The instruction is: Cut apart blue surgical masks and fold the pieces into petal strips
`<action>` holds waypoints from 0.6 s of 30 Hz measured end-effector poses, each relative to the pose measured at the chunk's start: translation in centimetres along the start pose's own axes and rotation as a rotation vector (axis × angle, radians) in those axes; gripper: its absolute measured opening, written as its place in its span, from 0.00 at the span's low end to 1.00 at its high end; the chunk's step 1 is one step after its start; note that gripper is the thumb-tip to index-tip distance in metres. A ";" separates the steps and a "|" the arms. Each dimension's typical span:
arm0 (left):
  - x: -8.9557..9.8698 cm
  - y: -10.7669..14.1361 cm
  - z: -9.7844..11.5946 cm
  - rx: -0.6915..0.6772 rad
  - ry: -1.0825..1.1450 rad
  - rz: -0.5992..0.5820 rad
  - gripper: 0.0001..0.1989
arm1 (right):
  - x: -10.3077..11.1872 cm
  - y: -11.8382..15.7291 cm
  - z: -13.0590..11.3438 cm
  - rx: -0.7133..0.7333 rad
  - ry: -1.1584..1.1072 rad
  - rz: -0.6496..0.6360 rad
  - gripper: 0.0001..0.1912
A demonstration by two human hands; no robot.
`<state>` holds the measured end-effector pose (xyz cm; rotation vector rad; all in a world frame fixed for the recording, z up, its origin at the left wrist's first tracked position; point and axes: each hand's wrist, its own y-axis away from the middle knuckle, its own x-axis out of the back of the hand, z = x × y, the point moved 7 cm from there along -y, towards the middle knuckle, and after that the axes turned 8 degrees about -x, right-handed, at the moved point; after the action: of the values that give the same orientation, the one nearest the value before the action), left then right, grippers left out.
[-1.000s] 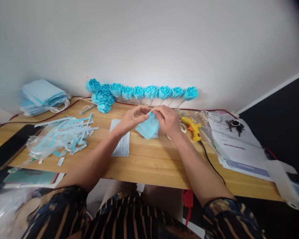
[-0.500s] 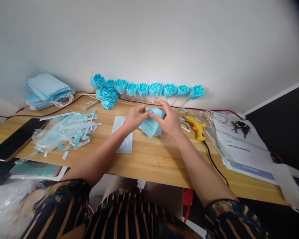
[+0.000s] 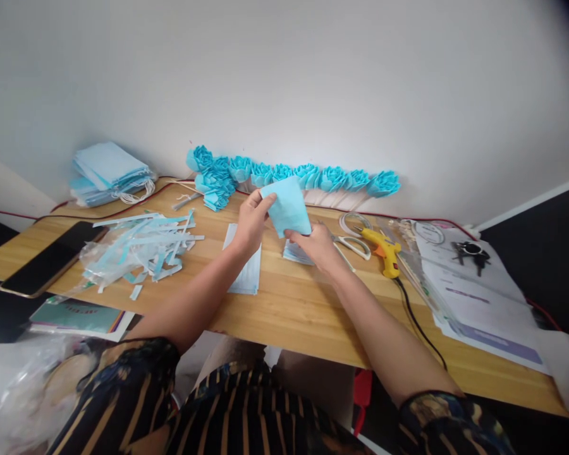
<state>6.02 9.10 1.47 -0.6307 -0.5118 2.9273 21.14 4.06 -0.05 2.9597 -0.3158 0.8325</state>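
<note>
A flat, roughly square piece of light-blue mask fabric (image 3: 288,205) is held up above the table. My left hand (image 3: 252,224) is closed on its left edge, thumb on the front face. At its lower right corner my right hand (image 3: 318,245) pinches it, the other fingers behind. Below, partly hidden by my right hand, lies a small stack of cut pale-blue pieces (image 3: 296,252). Flat pale-blue mask material (image 3: 244,273) rests under my left forearm. Right of my right hand are scissors (image 3: 358,246), with a yellow glue gun (image 3: 385,249) beside them.
Several blue fabric roses (image 3: 332,179) on sticks line the wall. Left are a pile of masks (image 3: 110,165), cut strips (image 3: 145,243) on clear plastic and a phone (image 3: 52,258). Right are papers (image 3: 474,278) and keys (image 3: 471,251). The glue gun's black cord (image 3: 410,313) crosses the table's front edge.
The blue fabric piece, curled between my fingers before, now faces me flat and raised higher. My right hand has moved down to its lower corner, and the view has shifted slightly.
</note>
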 end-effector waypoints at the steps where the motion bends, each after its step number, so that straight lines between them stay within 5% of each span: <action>1: 0.1 -0.1 -0.1 0.006 0.026 0.007 0.17 | 0.0 0.0 -0.2 0.040 0.053 0.041 0.12; 5: 0.2 0.0 -0.5 0.044 0.067 0.048 0.15 | -0.6 1.0 -1.2 0.244 0.318 0.175 0.09; 11: -0.2 0.6 -1.1 0.063 0.043 0.057 0.14 | -3.5 3.6 -2.7 0.569 0.595 0.171 0.09; 15: -0.6 1.0 -1.0 0.029 0.015 0.030 0.12 | -4.1 3.9 -3.0 0.580 0.590 0.121 0.09; 18: -0.3 0.9 -0.3 -0.060 -0.075 0.023 0.12 | -3.7 3.0 -2.5 0.461 0.439 -0.050 0.04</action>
<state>6.43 8.28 1.03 -0.5383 -0.6059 2.9767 16.12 2.07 0.11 3.0226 -0.0247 1.7064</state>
